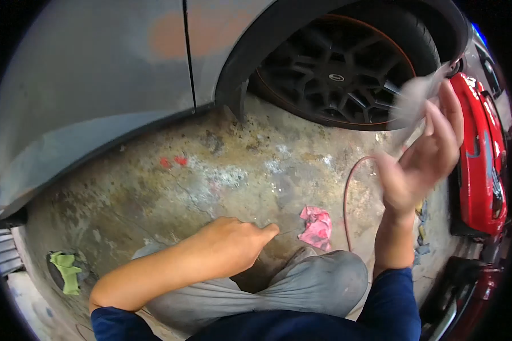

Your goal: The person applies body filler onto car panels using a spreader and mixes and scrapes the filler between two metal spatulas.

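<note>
Your right hand has open fingers beside the black, orange-edged spoked wheel, near a blurred whitish thing, grip unclear. Below the wheel, your left hand is curled closed

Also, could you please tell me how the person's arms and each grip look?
Dark blue sleeves end well short of the wrists, leaving the forearms bare. The left grip and the right grip are ungloved, five-fingered hands. No watch or bracelet shows; blur hides finer detail on the right.
</note>
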### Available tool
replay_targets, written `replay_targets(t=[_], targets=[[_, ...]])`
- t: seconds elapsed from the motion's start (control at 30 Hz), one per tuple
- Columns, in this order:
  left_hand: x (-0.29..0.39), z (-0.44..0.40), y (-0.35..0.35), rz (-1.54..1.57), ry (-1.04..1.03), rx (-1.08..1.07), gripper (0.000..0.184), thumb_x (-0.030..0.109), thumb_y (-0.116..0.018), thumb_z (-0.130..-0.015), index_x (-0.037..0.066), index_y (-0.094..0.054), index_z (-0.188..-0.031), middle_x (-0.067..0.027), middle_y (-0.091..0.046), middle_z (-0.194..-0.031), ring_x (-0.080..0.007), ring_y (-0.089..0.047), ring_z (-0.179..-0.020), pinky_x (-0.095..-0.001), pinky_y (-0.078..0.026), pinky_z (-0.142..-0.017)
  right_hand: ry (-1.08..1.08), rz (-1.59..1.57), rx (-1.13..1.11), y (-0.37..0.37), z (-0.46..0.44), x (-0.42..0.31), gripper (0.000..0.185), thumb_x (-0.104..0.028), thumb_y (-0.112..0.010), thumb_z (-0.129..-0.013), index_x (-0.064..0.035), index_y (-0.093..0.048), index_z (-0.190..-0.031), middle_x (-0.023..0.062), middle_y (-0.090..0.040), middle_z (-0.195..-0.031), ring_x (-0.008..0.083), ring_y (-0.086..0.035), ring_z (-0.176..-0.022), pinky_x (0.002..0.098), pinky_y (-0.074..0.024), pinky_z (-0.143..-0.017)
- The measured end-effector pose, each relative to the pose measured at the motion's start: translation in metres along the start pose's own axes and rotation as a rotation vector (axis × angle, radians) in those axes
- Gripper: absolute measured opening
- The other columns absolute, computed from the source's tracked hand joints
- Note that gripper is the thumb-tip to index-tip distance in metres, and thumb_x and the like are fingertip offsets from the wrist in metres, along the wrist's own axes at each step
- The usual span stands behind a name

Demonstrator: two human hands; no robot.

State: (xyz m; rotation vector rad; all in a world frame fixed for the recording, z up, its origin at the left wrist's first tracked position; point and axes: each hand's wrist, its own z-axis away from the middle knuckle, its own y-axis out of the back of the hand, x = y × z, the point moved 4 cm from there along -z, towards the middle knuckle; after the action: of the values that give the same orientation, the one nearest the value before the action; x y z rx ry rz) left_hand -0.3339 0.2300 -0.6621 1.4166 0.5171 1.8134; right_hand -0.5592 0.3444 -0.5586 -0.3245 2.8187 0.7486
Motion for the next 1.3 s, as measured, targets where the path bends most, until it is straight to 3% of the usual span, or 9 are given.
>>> replay_targets(t=[0.07, 0.13, 0.23, 0.43, 0.63, 0.73, 0.93, 1.03, 1.3], targets=[[0.001, 0.010, -0.004, 0.045, -0.037, 0.022, 0.020, 0.014, -0.056, -0.098, 0.004, -0.059, -0.115, -0.0178, -0.068, -0.072, -0.0407, -0.069, -0.069, -0.0517, -0.053, -0.064, 0.268, 0.500, -0.180, -0.047, -0.018, -0.029, 0.061, -0.031, -0.079, -0.078, -0.0232, -0.061, -0.135, 0.0122, -0.052, -0.147, 0.0362, -0.045, -0.139, 0.0551, -0.0312, -0.117], [0.006, 0.021, 0.004, 0.034, -0.031, 0.022, 0.020, 0.013, -0.056, -0.097, 0.004, -0.060, -0.115, -0.0170, -0.068, -0.072, -0.0396, -0.069, -0.068, -0.0500, -0.053, -0.063, 0.411, 0.726, -0.260, -0.092, -0.028, -0.025, 0.054, -0.025, -0.085, -0.072, -0.0306, -0.073, -0.124, 0.0047, -0.057, -0.144, 0.0318, -0.046, -0.137, 0.0522, -0.0257, -0.119], [0.011, 0.038, 0.017, 0.051, -0.038, 0.094, 0.023, 0.012, -0.058, -0.095, 0.004, -0.061, -0.116, -0.0155, -0.067, -0.071, -0.0378, -0.068, -0.067, -0.0479, -0.052, -0.063, 0.539, 0.733, -0.247, -0.127, -0.035, 0.001, 0.049, -0.028, -0.077, -0.079, -0.0269, -0.069, -0.128, 0.0026, -0.046, -0.152, 0.0291, -0.033, -0.145, 0.0743, -0.0124, -0.117], [0.013, 0.055, 0.028, 0.031, -0.070, 0.184, 0.026, 0.012, -0.061, -0.094, 0.004, -0.062, -0.118, -0.0137, -0.066, -0.071, -0.0361, -0.067, -0.066, -0.0465, -0.052, -0.063, 0.498, 0.826, -0.400, -0.143, -0.046, -0.001, 0.044, -0.027, -0.072, -0.084, -0.0270, -0.068, -0.127, 0.0016, -0.047, -0.150, 0.0298, -0.033, -0.144, 0.0770, -0.0107, -0.115], [0.012, 0.065, 0.032, 0.036, -0.072, 0.188, 0.023, 0.012, -0.062, -0.093, 0.005, -0.062, -0.115, -0.0134, -0.065, -0.069, -0.0356, -0.066, -0.065, -0.0459, -0.052, -0.062, 0.590, 0.725, -0.247, -0.158, -0.045, 0.008, 0.048, -0.026, -0.074, -0.082, -0.0281, -0.068, -0.129, 0.0016, -0.046, -0.150, 0.0297, -0.033, -0.144, 0.0774, -0.0099, -0.115], [0.011, 0.066, 0.033, 0.036, -0.075, 0.196, 0.021, 0.012, -0.062, -0.093, 0.005, -0.062, -0.113, -0.0133, -0.065, -0.067, -0.0357, -0.066, -0.064, -0.0458, -0.052, -0.062, 0.500, 0.798, -0.379, -0.155, -0.046, 0.002, 0.050, -0.025, -0.076, -0.080, -0.0286, -0.067, -0.129, 0.0019, -0.046, -0.151, 0.0298, -0.032, -0.144, 0.0774, -0.0089, -0.115], [0.011, 0.066, 0.034, 0.043, -0.083, 0.208, 0.019, 0.012, -0.062, -0.093, 0.005, -0.062, -0.111, -0.0140, -0.064, -0.066, -0.0360, -0.066, -0.063, -0.0460, -0.052, -0.061, 0.563, 0.748, -0.284, -0.160, -0.050, 0.007, 0.053, -0.025, -0.077, -0.079, -0.0298, -0.066, -0.131, 0.0024, -0.044, -0.151, 0.0298, -0.029, -0.146, 0.0773, -0.0061, -0.117], [0.010, 0.063, 0.034, 0.061, -0.076, 0.191, 0.019, 0.011, -0.062, -0.093, 0.004, -0.062, -0.111, -0.0145, -0.064, -0.066, -0.0361, -0.066, -0.063, -0.0460, -0.053, -0.061, 0.497, 0.853, -0.423, -0.159, -0.051, 0.007, 0.055, -0.025, -0.078, -0.080, -0.0308, -0.066, -0.133, 0.0024, -0.045, -0.151, 0.0296, -0.029, -0.147, 0.0768, -0.0051, -0.117], [0.008, 0.058, 0.034, 0.060, -0.064, 0.175, 0.019, 0.012, -0.061, -0.094, 0.005, -0.061, -0.112, -0.0146, -0.065, -0.067, -0.0365, -0.066, -0.064, -0.0464, -0.053, -0.063, 0.487, 0.672, -0.346, -0.145, -0.045, 0.011, 0.060, -0.022, -0.080, -0.078, -0.0321, -0.064, -0.135, 0.0010, -0.044, -0.153, 0.0293, -0.030, -0.147, 0.0755, -0.0052, -0.118]])
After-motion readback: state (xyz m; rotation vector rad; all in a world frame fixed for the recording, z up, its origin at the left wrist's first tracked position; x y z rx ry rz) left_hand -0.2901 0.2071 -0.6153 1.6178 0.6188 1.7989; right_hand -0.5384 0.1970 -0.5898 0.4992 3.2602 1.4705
